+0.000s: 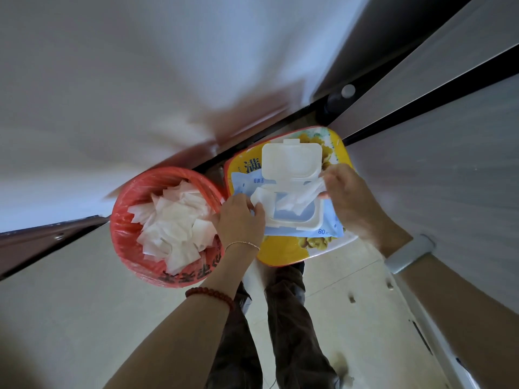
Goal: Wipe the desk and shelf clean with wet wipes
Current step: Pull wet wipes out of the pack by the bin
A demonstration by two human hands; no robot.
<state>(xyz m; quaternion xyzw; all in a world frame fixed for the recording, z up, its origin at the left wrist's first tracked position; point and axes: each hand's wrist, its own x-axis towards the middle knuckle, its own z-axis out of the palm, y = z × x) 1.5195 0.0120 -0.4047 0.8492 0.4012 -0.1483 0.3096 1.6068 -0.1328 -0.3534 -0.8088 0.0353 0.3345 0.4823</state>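
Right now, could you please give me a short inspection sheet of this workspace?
Surface: yellow tray carries the wipes pack.
Job's things: pack lid flipped open; a wet wipe partly drawn out.
Clutter: red bin beside the tray, holding used wipes.
Hands: left hand holds one end of the wipe at the pack; right hand pinches the other end.
Cables: nothing seen.
Surroundings: pale tiled floor; grey panels on the right.
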